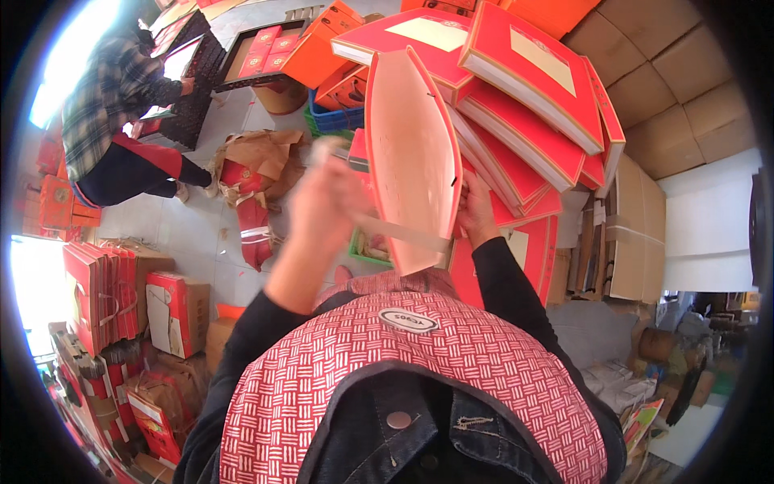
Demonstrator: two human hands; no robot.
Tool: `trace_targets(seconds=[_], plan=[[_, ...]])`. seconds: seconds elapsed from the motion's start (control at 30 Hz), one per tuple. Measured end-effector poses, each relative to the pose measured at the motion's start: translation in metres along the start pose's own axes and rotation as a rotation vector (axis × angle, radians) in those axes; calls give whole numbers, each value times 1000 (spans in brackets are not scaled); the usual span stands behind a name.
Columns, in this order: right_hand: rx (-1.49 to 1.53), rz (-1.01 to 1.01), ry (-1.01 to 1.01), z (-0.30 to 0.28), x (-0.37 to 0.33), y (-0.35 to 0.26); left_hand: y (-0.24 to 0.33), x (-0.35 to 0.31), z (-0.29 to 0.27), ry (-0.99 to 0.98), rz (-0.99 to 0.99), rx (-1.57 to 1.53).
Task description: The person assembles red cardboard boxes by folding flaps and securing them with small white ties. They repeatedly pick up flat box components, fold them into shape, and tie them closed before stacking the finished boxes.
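In front of my body stands a red-edged cardboard piece (pixel 413 153), pale inside and bowed into a long pointed oval. My right hand (pixel 477 208) grips its right side, fingers closed on the edge. A pale strip of tape (pixel 403 229) runs across its lower part toward my left hand (pixel 326 206). That hand is raised at the left, smeared by motion, and appears closed on the strip's end; its separate fingers are hard to make out. Large red boxes with cream panels (pixel 524 89) are piled just beyond and to the right of my right hand.
At the far left a person in a plaid shirt (pixel 113 89) bends over a dark tray (pixel 189 89). Crumpled brown paper (pixel 262 157) lies on the floor. A blue crate (pixel 334 119) sits behind the cardboard piece. Brown cartons (pixel 669 81) are stacked at the right, red boxes (pixel 177 310) at the left.
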State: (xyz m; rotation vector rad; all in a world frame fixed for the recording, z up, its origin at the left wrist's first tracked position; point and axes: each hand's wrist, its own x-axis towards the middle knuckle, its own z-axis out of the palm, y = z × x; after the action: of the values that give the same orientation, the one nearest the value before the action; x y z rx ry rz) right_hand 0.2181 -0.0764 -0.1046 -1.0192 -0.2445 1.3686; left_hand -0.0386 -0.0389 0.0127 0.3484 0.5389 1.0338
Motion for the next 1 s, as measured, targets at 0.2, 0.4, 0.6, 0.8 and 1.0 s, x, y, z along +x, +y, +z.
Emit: trace_targets(seconds=[0.2,0.4,0.6,0.8,1.0], plan=[[-592,-272,17,-46,-16,-56,199,-49,-30,227,990,316],[-1438,-657,361,-61,-13,-91,118,-17,-19,122,498,1020],[-1282,-898,-60,90,-85,-102,-21,8,46,-298,-47,753],[-861,-246,-316,125,-111,-60,-49,12,54,-124,281,977],[-917,-497,-127,67,-128,-72,-56,26,51,-249,266,1171]])
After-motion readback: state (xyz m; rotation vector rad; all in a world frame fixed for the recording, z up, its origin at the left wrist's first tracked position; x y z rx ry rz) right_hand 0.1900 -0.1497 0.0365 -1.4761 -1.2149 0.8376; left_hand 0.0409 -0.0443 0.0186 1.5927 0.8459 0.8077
